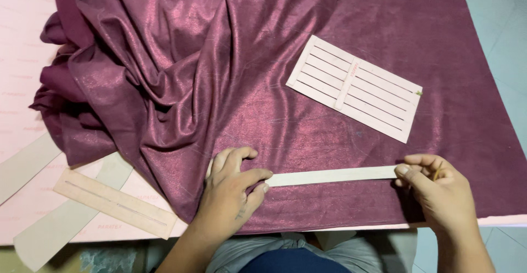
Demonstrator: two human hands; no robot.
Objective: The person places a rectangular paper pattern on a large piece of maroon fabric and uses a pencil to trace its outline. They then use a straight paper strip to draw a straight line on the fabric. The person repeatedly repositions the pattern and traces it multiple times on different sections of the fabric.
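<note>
A shiny maroon fabric (pixel 307 48) covers the table, flat on the right and bunched in folds at the left. A long pale cardboard strip (pixel 329 176) lies across it near the front edge. My left hand (pixel 233 190) presses flat on the strip's left end. My right hand (pixel 436 188) pinches the strip's right end and also holds a thin yellowish stick between its fingers. A slotted pink cardboard template (pixel 357 88) rests on the fabric farther back.
A pink table surface (pixel 16 59) shows at the left. On it lie a narrow pink slotted template (pixel 115 203) and two beige cardboard strips (pixel 60 226). A light tiled floor (pixel 502 42) runs along the right.
</note>
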